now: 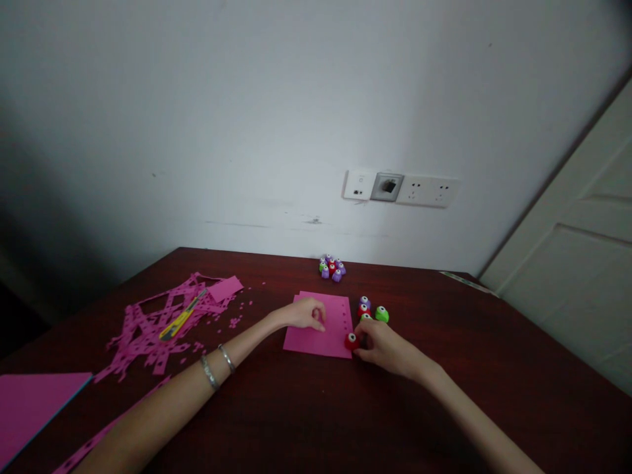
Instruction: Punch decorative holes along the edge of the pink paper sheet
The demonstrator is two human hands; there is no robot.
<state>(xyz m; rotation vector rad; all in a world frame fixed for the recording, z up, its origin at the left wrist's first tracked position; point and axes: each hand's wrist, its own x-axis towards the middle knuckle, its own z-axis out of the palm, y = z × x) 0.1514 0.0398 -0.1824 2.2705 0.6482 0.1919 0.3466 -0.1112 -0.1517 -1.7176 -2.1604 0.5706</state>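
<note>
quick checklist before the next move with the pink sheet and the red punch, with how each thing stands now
1. Left hand at the pink sheet: ok.
2. Right hand on the red punch: ok, fingers at its right side.
3. Red punch at the sheet's right edge: ok.
4. Yellow knife apart from both hands: ok.
5. Knife blade retracted: cannot tell.
6. Table free of pink scraps: not ok.
</note>
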